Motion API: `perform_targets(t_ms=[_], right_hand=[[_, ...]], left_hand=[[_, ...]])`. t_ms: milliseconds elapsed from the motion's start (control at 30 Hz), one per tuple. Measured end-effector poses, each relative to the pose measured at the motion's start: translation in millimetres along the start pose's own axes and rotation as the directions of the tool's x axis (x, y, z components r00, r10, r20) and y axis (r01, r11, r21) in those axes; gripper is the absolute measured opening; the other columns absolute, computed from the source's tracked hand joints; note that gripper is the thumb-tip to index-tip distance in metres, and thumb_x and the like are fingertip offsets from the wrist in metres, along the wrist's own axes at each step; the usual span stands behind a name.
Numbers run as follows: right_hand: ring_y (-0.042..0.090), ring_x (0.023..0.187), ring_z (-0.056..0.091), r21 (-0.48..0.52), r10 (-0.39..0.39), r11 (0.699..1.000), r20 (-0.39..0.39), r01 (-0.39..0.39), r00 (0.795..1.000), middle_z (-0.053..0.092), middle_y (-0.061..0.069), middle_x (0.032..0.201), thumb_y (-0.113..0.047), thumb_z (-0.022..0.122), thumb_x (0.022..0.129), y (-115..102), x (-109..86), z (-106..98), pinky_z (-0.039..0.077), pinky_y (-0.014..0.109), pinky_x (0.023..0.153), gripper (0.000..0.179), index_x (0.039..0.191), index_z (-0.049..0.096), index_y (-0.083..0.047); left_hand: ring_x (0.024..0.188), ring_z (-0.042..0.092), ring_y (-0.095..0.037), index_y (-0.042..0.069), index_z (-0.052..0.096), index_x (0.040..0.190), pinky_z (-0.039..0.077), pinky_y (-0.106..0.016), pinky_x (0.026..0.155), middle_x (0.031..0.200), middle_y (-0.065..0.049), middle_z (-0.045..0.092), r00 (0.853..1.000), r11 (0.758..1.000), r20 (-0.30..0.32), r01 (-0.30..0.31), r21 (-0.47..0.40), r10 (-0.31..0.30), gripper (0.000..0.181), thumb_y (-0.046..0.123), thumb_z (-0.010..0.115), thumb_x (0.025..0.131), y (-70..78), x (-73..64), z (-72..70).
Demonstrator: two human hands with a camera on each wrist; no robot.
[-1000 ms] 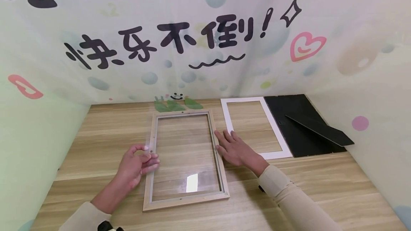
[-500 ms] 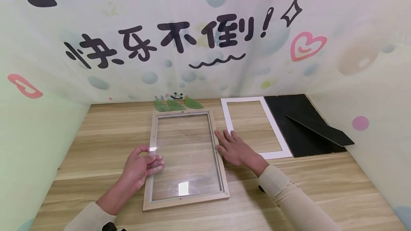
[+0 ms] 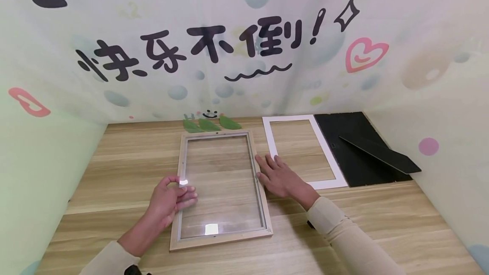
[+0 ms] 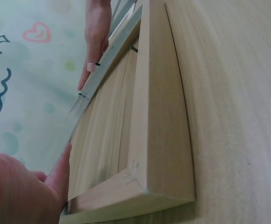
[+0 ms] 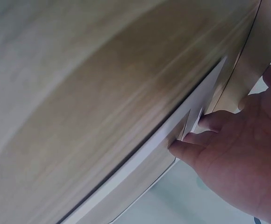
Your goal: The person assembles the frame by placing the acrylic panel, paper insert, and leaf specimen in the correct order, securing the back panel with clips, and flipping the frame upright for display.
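Observation:
A light wooden picture frame (image 3: 223, 240) lies on the table, with a clear glass pane (image 3: 217, 173) over its opening. The pane shows mainly by its bright reflections. At the left side my left hand (image 3: 165, 198) pinches the pane's edge, its lower fingers reaching over the frame's opening. In the left wrist view the left thumb (image 4: 60, 175) stands near the pane's edge above the frame. My right hand (image 3: 280, 179) rests by the right rail, fingers extended and fingertips touching the frame. Exactly how the pane sits on the far side is hard to make out.
Right of the frame lies a white mat border (image 3: 322, 143). Beside it is a black backing board (image 3: 344, 126) with its stand leg (image 3: 382, 155) raised. Several green leaves (image 3: 209, 125) lie behind the frame, against the printed cloth wall (image 3: 183, 96).
My left hand has moved slightly right, bringing the glass pane with it over the frame. The reflection on the pane has slid left. My right hand and the frame stay put.

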State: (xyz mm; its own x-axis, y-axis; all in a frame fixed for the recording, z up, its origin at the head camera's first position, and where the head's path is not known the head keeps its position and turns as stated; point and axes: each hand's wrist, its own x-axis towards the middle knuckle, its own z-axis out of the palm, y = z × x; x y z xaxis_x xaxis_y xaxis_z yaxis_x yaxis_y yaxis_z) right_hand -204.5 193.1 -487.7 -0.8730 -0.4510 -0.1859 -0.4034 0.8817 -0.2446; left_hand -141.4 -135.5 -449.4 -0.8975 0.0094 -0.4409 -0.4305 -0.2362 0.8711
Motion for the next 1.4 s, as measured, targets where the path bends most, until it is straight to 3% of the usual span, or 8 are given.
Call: perform_targets(t_ms=[233, 600, 833, 1167, 1400], right_hand=[[0.032, 0.149, 0.014, -0.018, -0.01, 1.0, -0.004, 0.01, 1.0, 0.018, 0.019, 0.16, -0.044, 0.023, 0.106, -2.9, -1.5, -2.6, 0.011, 0.048, 0.12, 0.06, 0.157, 0.013, -0.014], [0.033, 0.149, 0.016, -0.04, -0.013, 0.999, 0.005, 0.013, 1.0, 0.019, 0.019, 0.16, -0.041, 0.024, 0.106, -6.7, -1.0, -6.2, 0.012, 0.048, 0.12, 0.06, 0.157, 0.014, -0.011], [0.032, 0.149, 0.014, -0.046, 0.0, 0.999, 0.014, 0.001, 1.0, 0.018, 0.019, 0.16, -0.043, 0.023, 0.106, -7.3, -1.5, -7.1, 0.011, 0.048, 0.12, 0.06, 0.157, 0.012, -0.013], [0.032, 0.149, 0.016, -0.032, -0.01, 0.999, 0.004, 0.01, 1.0, 0.019, 0.019, 0.16, -0.042, 0.025, 0.106, -4.3, -2.9, -5.0, 0.012, 0.048, 0.12, 0.06, 0.157, 0.014, -0.012], [0.032, 0.148, 0.017, -0.044, -0.016, 0.999, 0.005, 0.017, 1.0, 0.02, 0.017, 0.16, -0.042, 0.025, 0.106, -5.0, -3.7, -6.8, 0.012, 0.048, 0.12, 0.06, 0.157, 0.014, -0.012]], left_hand=[[0.074, 0.072, -0.021, -0.004, 0.032, 0.121, 0.058, -0.037, 0.076, 0.086, -0.013, 0.069, 1.0, 0.999, -0.007, -0.001, 0.033, 0.001, 0.027, -0.01, 0.042, 0.097, -0.2, -0.3, 0.9], [0.071, 0.07, -0.014, -0.011, 0.036, 0.126, 0.059, -0.033, 0.068, 0.086, -0.01, 0.069, 0.998, 0.989, -0.069, 0.012, 0.147, -0.002, 0.035, -0.009, 0.05, 0.093, 1.7, 0.1, 0.5], [0.069, 0.068, -0.013, -0.01, 0.044, 0.121, 0.059, -0.032, 0.062, 0.082, -0.007, 0.069, 0.996, 0.968, -0.088, 0.018, 0.249, 0.004, 0.033, -0.006, 0.057, 0.09, 4.5, -1.2, -0.2], [0.062, 0.068, -0.014, -0.008, 0.044, 0.119, 0.059, -0.032, 0.061, 0.076, -0.007, 0.071, 0.999, 0.974, -0.052, 0.027, 0.227, -0.015, 0.03, -0.004, 0.057, 0.092, 2.9, 0.2, -4.2], [0.061, 0.068, -0.013, -0.009, 0.044, 0.118, 0.059, -0.03, 0.061, 0.076, -0.008, 0.07, 0.998, 0.973, -0.067, 0.03, 0.23, -0.015, 0.03, -0.004, 0.057, 0.092, 2.8, 0.6, -4.6]])
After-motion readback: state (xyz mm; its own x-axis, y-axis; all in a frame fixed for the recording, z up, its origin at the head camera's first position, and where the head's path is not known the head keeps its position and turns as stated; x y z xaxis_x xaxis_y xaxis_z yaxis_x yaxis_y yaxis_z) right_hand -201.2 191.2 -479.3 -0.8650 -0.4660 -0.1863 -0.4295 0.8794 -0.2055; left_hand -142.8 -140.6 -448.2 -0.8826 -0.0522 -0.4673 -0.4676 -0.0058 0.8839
